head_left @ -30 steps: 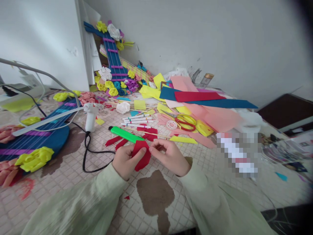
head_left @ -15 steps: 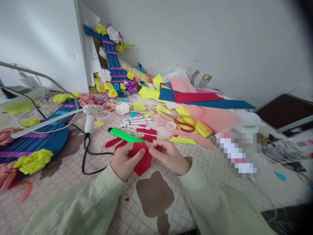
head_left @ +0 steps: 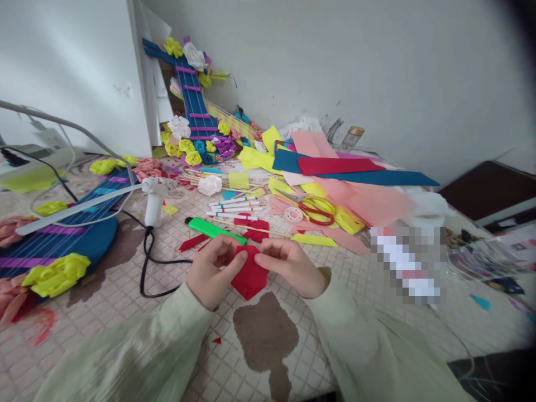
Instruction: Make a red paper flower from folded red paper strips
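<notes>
"Now, over the table (head_left: 355, 273), what's new?"

"Left hand (head_left: 213, 271) and right hand (head_left: 296, 269) both clamp the red paper (head_left: 252, 277) at its top!"

"And its position?"

"Between them, shifted right from half a second ago, so the hold looks more evenly shared."

The left hand (head_left: 209, 273) and right hand (head_left: 295, 268) pinch a piece of red paper (head_left: 250, 279) between them, above a desk (head_left: 113, 301) with a grid pattern. Just beyond lie a green cutter (head_left: 209, 228), red scraps (head_left: 257, 234) and a row of white markers (head_left: 232, 207). Scissors (head_left: 322, 216) with yellow and red handles lie farther right, near pink, yellow and blue paper sheets. On the left, a white glue gun (head_left: 154, 209) stands near a blue guitar shape (head_left: 98, 237) decorated with yellow and pink paper flowers.
</notes>
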Demonstrator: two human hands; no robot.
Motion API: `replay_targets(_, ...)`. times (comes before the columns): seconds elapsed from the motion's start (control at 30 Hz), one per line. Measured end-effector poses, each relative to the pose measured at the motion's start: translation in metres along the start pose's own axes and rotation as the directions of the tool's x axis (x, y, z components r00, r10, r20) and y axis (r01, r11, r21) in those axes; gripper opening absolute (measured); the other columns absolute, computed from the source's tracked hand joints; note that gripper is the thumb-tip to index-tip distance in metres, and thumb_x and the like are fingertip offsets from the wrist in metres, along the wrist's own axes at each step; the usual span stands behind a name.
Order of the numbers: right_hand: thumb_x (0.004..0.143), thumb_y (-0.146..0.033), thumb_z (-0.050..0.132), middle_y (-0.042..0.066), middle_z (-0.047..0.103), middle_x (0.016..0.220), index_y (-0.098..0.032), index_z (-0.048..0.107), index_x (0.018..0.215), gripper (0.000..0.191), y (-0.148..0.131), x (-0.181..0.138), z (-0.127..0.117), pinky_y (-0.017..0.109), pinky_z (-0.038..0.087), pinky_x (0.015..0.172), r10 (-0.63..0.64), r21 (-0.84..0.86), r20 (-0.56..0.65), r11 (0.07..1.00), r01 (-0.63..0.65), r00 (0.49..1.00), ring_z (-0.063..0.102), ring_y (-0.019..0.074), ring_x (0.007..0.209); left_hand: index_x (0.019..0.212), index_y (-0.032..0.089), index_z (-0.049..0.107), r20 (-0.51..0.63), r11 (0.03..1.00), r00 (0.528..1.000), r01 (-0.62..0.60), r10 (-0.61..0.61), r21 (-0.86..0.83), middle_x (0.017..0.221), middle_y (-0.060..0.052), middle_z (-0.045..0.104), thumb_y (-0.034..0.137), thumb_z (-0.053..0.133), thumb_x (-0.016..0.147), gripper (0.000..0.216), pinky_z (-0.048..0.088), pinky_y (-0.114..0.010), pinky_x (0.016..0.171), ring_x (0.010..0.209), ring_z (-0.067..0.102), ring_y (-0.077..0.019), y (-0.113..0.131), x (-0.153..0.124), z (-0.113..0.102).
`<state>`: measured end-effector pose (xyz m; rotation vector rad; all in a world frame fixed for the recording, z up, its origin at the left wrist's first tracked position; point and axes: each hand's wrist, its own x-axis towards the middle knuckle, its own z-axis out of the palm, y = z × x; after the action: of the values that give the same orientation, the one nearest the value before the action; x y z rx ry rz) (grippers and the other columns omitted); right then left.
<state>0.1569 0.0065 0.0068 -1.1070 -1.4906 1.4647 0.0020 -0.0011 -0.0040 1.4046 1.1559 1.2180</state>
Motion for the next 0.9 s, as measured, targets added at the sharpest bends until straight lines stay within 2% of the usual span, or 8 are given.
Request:
replay_targets(0.1, 0.069, -0.029, 0.059, -0.002, 0.051, 0.061, -0.014, 0.056, 0.069, 0.014, 0.0028, -0.0002, -0.0007, 0.02, 0.035, 0.049, 0.031, 0.018, 0.012, 0.999, -0.031, 0.999, 0.045, 0.0076, 0.053, 0.072, 0.016, 0.047, 0.017, 0.999, 1.0, -0.022, 0.022, -0.024, 0.069, 0.0, 0.054, 0.02, 0.055, 0.068, 0.01, 0.043, -0.022, 0.056, 0.065, 0.054, -0.0125, 0.0018, -0.0009, 0.001)
replay_targets(0.23, 0.068, -0.031, 0.059, -0.002, 0.053, 0.061, -0.015, 0.057, 0.071, 0.017, 0.0044, -0.0004, -0.0018, 0.021, 0.036, 0.05, 0.07, 0.033, 0.018, 0.997, -0.07, 0.997, 0.046, 0.0081, 0.053, 0.074, 0.016, 0.05, 0.041, 0.995, 0.995, -0.088, 0.087, 0.036, 0.074, -0.003, 0.056, 0.017, 0.052, 0.069, 0.006, 0.045, -0.023, 0.06, 0.07, 0.056, -0.014, 0.0005, -0.0021, 0.0004)
replay_targets(0.5, 0.067, -0.028, 0.06, -0.003, 0.052, 0.061, -0.015, 0.057, 0.069, 0.013, 0.0034, -0.0001, -0.0038, 0.021, 0.035, 0.051, 0.029, 0.035, -0.025, 0.999, -0.028, 0.999, 0.045, 0.0077, 0.054, 0.078, 0.015, 0.056, 0.111, 0.985, 0.984, -0.148, 0.138, 0.092, 0.076, -0.003, 0.059, 0.019, 0.051, 0.073, 0.008, 0.047, -0.023, 0.061, 0.07, 0.056, -0.014, -0.0013, -0.0048, -0.0019)
replay_targets(0.63, 0.067, -0.025, 0.06, -0.002, 0.052, 0.062, -0.015, 0.056, 0.068, 0.011, 0.0014, 0.0007, -0.0039, 0.02, 0.035, 0.051, 0.04, 0.065, -0.017, 0.997, -0.038, 0.999, 0.045, 0.0075, 0.055, 0.074, 0.015, 0.058, 0.1, 0.985, 0.987, -0.136, 0.125, 0.109, 0.07, -0.003, 0.059, 0.021, 0.05, 0.075, 0.011, 0.046, -0.022, 0.059, 0.065, 0.055, -0.0129, -0.0007, -0.0034, -0.0012)
replay_targets(0.9, 0.067, -0.025, 0.06, -0.002, 0.052, 0.062, -0.015, 0.056, 0.068, 0.011, 0.0005, -0.0008, -0.0032, 0.02, 0.034, 0.05, 0.039, 0.05, -0.018, 0.998, -0.038, 0.999, 0.045, 0.0075, 0.054, 0.078, 0.016, 0.052, 0.098, 0.998, 0.995, -0.004, 0.01, -0.057, 0.069, -0.001, 0.056, 0.02, 0.057, 0.069, 0.011, 0.045, -0.022, 0.057, 0.064, 0.054, -0.0119, -0.004, -0.0003, 0.0009)
